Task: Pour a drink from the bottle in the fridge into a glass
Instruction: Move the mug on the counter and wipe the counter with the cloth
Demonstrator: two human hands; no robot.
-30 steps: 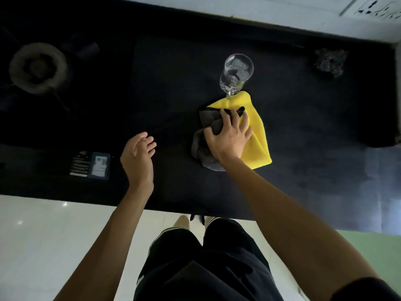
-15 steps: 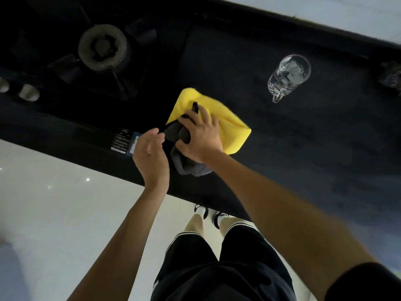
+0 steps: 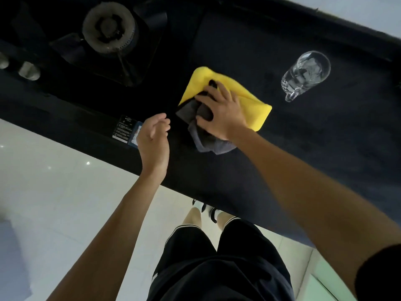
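A clear glass mug (image 3: 308,72) with a handle stands on the black countertop (image 3: 325,153), at the right. My right hand (image 3: 221,114) grips a folded yellow and grey cloth (image 3: 257,107) lying on the counter left of the mug, with the grey fold bunched between thumb and fingers. My left hand (image 3: 153,140) hovers just left of the cloth, fingers loosely curled and holding nothing. No bottle or fridge is in view.
A gas burner (image 3: 108,31) sits in the hob at the back left, with two knobs (image 3: 28,70) at the far left. A printed label (image 3: 125,131) is stuck near the counter's front edge. Pale floor tiles (image 3: 54,192) lie below.
My right hand has slid the cloth leftward, away from the mug it was touching. My left hand has come closer to the cloth. The view has swung left, showing the burner.
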